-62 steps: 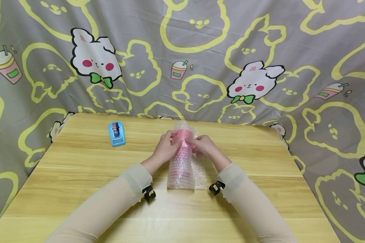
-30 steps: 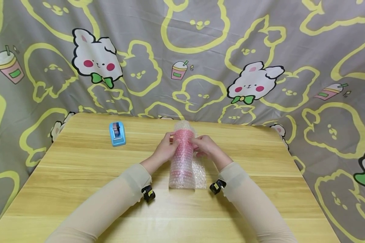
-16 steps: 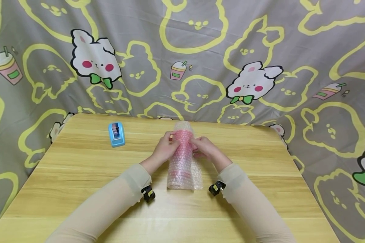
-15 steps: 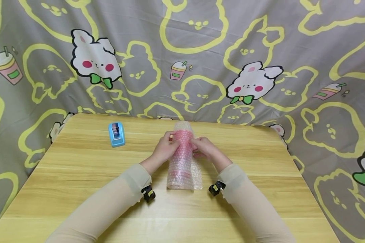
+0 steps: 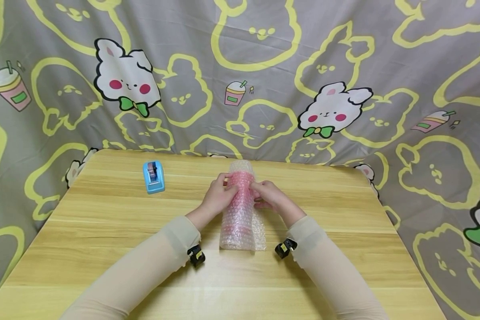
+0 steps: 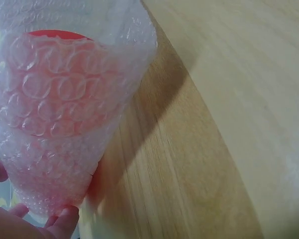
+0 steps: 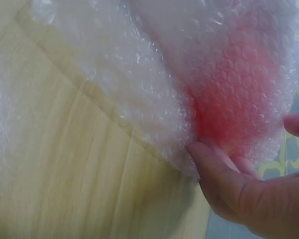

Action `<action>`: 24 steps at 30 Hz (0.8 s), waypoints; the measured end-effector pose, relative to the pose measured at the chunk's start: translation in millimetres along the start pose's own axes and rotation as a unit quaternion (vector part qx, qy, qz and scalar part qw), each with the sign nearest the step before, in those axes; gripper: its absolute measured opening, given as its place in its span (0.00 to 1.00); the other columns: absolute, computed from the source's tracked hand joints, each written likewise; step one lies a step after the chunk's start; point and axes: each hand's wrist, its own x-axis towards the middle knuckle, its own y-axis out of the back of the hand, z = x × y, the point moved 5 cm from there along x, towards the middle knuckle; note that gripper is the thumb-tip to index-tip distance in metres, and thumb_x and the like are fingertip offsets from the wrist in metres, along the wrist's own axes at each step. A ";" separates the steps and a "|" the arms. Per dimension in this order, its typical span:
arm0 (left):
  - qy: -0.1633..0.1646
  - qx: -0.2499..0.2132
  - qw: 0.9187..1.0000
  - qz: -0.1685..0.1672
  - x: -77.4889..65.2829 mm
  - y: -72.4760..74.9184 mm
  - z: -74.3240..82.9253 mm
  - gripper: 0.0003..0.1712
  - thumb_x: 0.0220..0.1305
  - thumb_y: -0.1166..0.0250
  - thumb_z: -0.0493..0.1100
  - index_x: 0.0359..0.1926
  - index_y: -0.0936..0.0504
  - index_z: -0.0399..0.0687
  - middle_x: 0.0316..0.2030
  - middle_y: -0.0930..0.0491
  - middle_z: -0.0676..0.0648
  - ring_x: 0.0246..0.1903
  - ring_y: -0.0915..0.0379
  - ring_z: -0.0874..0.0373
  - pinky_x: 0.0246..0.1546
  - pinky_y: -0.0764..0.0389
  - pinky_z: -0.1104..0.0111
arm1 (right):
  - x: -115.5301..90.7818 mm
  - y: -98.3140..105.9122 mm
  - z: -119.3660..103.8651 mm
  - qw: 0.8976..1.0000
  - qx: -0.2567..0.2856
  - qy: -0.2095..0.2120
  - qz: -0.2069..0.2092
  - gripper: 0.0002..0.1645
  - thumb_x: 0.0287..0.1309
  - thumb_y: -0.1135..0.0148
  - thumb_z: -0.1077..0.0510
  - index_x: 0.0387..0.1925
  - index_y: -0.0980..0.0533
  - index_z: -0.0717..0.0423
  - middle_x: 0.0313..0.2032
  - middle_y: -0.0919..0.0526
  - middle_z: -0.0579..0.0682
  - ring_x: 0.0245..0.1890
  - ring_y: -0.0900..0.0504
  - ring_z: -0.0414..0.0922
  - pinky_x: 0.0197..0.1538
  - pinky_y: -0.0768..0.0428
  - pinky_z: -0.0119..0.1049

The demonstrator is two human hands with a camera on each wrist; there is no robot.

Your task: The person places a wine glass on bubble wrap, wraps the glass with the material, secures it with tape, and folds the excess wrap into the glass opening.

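Observation:
A bubble-wrapped bundle (image 5: 239, 218) lies lengthwise on the table in front of me, with a pink and whitish object showing through the wrap. My left hand (image 5: 219, 194) grips its left side near the far end, thumb on top. On the opposite side, my right hand (image 5: 273, 196) holds the bundle, thumb and fingers curled at its edge. A loose flap of bubble wrap (image 5: 260, 233) sticks out to the right, below the right hand. Seen from the left wrist, a red rim (image 6: 60, 34) shows through the bubbles. The wrapped object's kind is hidden by the wrap.
A blue tape dispenser (image 5: 154, 177) stands at the back left of the wooden table (image 5: 324, 275). Behind the table hangs a grey curtain (image 5: 260, 89) with cartoon rabbits. Small black cameras (image 5: 196, 255) sit on both wrists.
Compared with two seconds ago, the loose flap on the right shows narrower and the wrap over the top looks smoother. Both hands keep their grip in nearly the same place.

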 end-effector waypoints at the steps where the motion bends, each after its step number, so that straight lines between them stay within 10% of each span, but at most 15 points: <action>1: -0.001 -0.001 1.000 0.001 -0.1 -0.3 0.0 0.29 0.69 0.40 0.46 0.67 0.31 0.42 0.54 0.28 0.34 0.53 0.25 0.41 0.48 0.18 0.54 | 0.0 0.2 0.1 1.000 0.000 -0.001 0.002 0.10 0.62 0.47 0.56 0.28 0.31 0.56 0.22 0.23 0.45 0.26 0.24 0.39 0.38 0.19 0.37; 24: 0.002 0.014 1.000 0.010 1.4 -3.9 -3.9 0.30 0.70 0.40 0.50 0.69 0.33 0.47 0.57 0.31 0.34 0.52 0.25 0.43 0.50 0.19 0.54 | -1.2 4.8 0.5 0.998 0.033 -0.005 0.049 0.11 0.61 0.43 0.58 0.41 0.29 0.62 0.25 0.24 0.49 0.25 0.22 0.42 0.35 0.17 0.37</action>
